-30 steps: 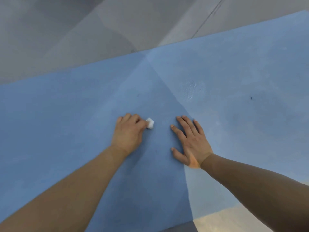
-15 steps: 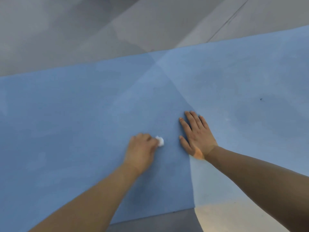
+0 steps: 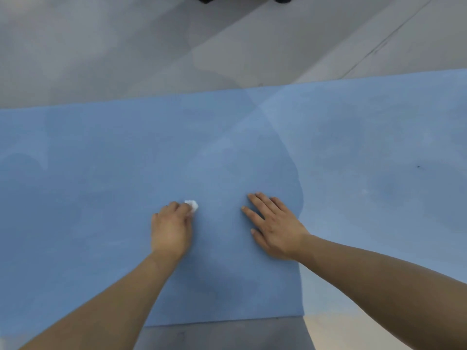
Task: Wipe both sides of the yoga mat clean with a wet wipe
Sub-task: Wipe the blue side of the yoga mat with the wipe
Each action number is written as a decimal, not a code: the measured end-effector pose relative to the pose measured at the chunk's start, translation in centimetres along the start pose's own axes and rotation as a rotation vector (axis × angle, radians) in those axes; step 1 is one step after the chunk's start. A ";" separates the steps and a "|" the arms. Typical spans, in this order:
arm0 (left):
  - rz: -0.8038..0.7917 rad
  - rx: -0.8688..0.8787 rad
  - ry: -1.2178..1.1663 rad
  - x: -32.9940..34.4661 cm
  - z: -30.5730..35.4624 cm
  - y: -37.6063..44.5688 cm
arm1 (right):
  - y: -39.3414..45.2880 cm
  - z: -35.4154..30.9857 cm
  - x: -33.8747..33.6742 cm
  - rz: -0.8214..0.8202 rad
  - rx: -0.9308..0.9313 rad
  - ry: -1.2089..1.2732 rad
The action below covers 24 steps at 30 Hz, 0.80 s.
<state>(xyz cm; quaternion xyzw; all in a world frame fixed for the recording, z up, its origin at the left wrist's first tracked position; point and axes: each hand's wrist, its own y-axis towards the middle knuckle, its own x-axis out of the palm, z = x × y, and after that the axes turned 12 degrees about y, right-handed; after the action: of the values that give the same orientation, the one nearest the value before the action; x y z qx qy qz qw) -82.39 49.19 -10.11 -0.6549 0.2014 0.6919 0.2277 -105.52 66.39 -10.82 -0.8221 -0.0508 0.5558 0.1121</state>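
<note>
Yoga mat (image 3: 101,173) flat on floor (image 3: 126,46), spanning left to right. Left hand (image 3: 171,228) curled round wadded wet wipe (image 3: 192,205), pressed to mat near middle. Right hand (image 3: 275,228) spread flat, bracing. Step: wiping upper side. Next prob: work strokes across unwiped areas, then flip.

The wet wipe (image 3: 192,205) is mostly hidden under the left hand's (image 3: 171,229) fingers; the yoga mat (image 3: 101,173) runs past both side edges.

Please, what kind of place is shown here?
Probably an indoor room with a bare floor: a blue yoga mat lies flat on smooth grey flooring, and the left hand holds a white wipe.
</note>
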 end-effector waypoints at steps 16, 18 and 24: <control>0.012 -0.089 0.136 -1.2 -8.5 0.7 | 2.4 -1.5 1.0 0.001 -0.075 -0.027; -0.012 -0.112 0.037 -0.9 -8.0 0.3 | 2.3 -1.5 0.9 0.002 -0.070 -0.030; -0.044 0.366 -0.163 0.3 0.8 -3.8 | 2.5 -1.9 0.9 -0.001 -0.060 -0.039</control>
<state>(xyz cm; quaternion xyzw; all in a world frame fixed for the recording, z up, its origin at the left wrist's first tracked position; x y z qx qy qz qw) -80.85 52.77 -10.27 -0.5488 0.2904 0.6892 0.3735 -103.54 63.85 -11.53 -0.8141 -0.0701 0.5700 0.0866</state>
